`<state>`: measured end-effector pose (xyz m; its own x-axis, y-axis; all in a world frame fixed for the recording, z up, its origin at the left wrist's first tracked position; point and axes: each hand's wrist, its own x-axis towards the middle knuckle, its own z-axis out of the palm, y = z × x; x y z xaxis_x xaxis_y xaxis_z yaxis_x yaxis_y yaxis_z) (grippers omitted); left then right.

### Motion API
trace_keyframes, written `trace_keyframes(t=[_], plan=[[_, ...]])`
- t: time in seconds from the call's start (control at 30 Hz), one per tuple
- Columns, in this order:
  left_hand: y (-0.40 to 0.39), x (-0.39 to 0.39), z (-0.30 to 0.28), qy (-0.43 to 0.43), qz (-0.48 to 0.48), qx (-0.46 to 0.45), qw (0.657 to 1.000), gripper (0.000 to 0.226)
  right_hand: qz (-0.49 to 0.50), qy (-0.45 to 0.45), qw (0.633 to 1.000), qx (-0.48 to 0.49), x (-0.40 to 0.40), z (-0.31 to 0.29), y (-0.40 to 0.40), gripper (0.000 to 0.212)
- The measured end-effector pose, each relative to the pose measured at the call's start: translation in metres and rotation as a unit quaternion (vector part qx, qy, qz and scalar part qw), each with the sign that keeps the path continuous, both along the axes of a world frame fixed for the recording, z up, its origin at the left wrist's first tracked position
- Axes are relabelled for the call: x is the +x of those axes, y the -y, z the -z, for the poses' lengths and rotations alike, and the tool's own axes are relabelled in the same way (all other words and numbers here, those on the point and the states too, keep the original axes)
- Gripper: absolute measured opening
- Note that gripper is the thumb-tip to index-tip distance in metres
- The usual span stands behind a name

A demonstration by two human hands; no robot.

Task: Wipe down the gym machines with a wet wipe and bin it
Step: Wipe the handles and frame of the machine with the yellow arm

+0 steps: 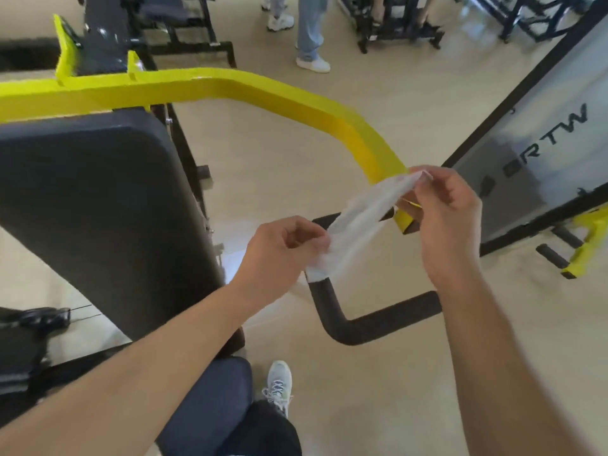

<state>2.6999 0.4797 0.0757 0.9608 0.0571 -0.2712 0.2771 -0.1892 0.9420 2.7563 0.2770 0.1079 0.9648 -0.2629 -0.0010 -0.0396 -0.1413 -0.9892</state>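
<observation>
A white wet wipe (363, 215) is stretched between both hands in the middle of the view. My left hand (279, 248) pinches its lower end and my right hand (444, 218) pinches its upper end. The wipe hangs above a black foam-covered handle (362, 324) that hangs from the end of a yellow machine arm (296, 97). The wipe touches neither the arm nor the handle that I can tell. A large black back pad (98, 209) of the same machine stands to the left.
A frosted panel with the letters RTW (533, 153) in a black frame stands at the right, with yellow and black handles (572, 245) below it. Two people's legs (309, 31) and more machines are at the back. My shoe (279, 383) is on the beige floor.
</observation>
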Motion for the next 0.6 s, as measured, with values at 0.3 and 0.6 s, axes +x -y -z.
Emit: trace_keyframes(t=[0.3,0.6], plan=[[0.025,0.032,-0.008,-0.064,0.055,-0.092,0.992,0.057,-0.142,-0.054,0.975,0.162,0.030,-0.013,-0.001,0.022],[0.041,0.031,-0.017,-0.051,-0.077,-0.093,0.991,0.023,-0.193,-0.148,0.965,0.102,0.029,0.007,0.008,0.031]])
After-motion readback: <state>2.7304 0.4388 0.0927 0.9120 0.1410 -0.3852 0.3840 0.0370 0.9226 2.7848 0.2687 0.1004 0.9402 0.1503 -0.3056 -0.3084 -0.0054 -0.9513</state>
